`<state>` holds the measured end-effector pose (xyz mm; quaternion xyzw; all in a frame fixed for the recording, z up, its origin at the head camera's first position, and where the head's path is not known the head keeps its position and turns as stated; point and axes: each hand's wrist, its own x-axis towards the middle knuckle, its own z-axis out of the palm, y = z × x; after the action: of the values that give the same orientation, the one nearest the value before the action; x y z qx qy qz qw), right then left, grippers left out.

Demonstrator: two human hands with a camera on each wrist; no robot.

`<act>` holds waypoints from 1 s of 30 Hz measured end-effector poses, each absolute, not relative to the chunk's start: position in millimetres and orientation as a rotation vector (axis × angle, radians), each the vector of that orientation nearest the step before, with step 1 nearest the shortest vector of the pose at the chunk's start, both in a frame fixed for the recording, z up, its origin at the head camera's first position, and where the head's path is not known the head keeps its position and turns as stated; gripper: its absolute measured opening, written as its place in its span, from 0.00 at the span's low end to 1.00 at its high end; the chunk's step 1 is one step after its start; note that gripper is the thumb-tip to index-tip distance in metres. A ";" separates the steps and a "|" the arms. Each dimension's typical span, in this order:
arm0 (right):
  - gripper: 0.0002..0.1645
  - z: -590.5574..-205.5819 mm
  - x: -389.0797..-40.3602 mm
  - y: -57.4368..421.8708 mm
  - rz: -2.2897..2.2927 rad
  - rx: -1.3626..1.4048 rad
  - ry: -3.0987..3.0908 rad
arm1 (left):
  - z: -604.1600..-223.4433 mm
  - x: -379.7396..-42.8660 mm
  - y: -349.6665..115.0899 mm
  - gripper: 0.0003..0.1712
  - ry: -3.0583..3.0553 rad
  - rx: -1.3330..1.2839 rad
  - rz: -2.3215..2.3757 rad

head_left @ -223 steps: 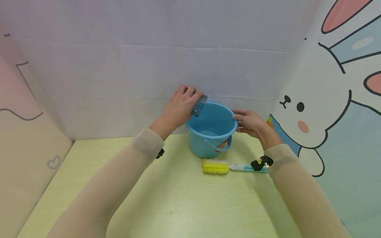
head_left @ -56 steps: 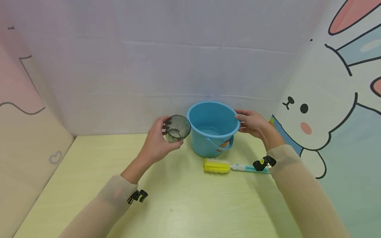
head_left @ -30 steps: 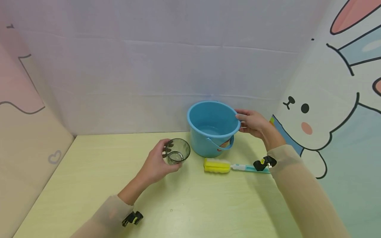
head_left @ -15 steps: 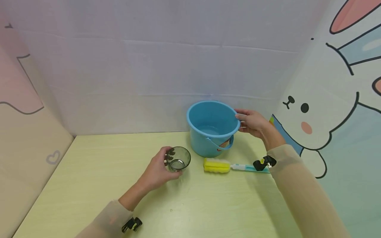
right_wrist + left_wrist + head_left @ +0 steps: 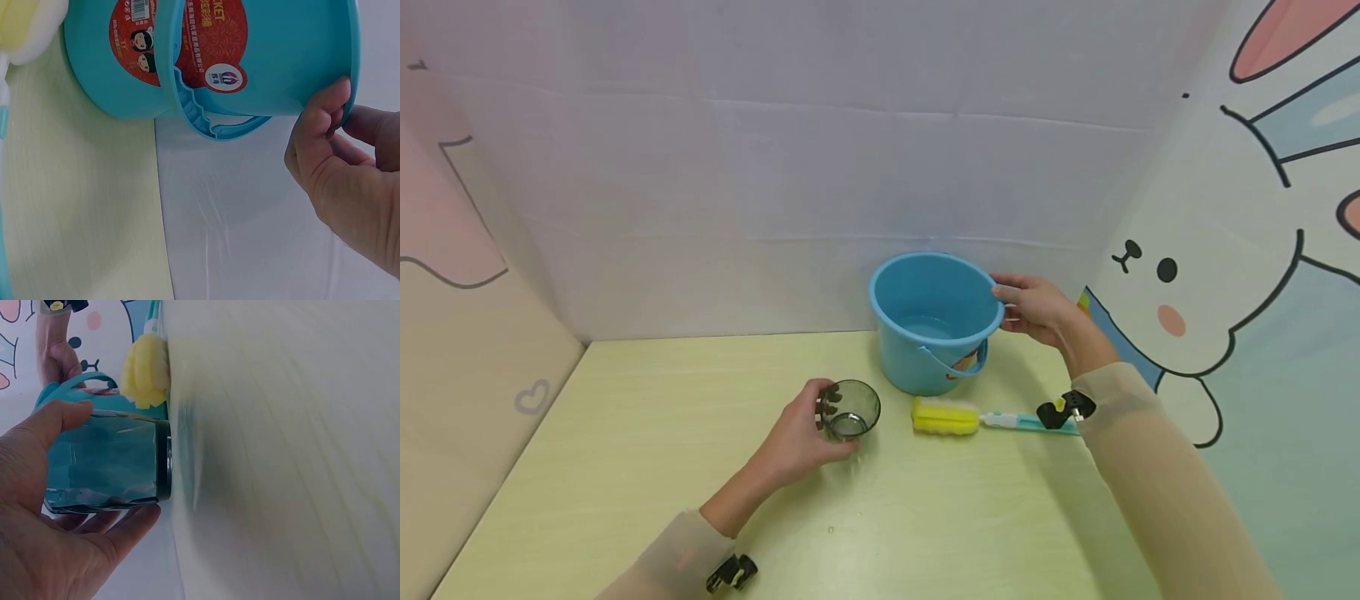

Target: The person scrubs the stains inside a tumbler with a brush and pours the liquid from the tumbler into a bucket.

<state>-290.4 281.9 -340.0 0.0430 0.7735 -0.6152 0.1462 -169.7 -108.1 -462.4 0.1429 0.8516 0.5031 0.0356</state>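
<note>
A clear smoky drinking glass point(image 5: 848, 410) stands upright in my left hand point(image 5: 801, 437). In the left wrist view, my thumb lies along one side of the glass point(image 5: 106, 462) and my fingers curl round the other, its base close over the table. With fingers and thumb at the rim, my right hand point(image 5: 1037, 312) grips the blue bucket point(image 5: 917, 367) on its right side. The right wrist view shows the fingertips point(image 5: 337, 94) bent over that rim. A little water shows in the bottom of the bucket.
A sponge bottle brush point(image 5: 946, 417) with a yellow head and a teal-and-white handle lies in front of the bucket. The pale wooden table point(image 5: 647, 417) meets a white cloth wall point(image 5: 737, 183) behind. A few small drops lie near the table's middle.
Earlier my left hand tipped the glass over the bucket's rim. It has since turned the glass upright and brought it down and nearer, left of the brush. My right hand stays at the rim.
</note>
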 end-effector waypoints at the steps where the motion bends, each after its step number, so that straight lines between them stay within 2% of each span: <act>1: 0.35 -339.8 -290.3 281.6 -1.770 0.123 2.228 | -463.0 -169.4 -108.3 0.53 2.615 0.437 1.543; 30: 0.35 -339.5 -289.9 280.1 -1.772 0.110 2.218 | -472.8 -164.3 -112.9 0.57 2.610 0.395 1.490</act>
<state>-289.9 280.1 -339.5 0.0382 0.7720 -0.6166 0.1497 -164.3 -112.9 -472.8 0.1300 0.8598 0.4907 0.0554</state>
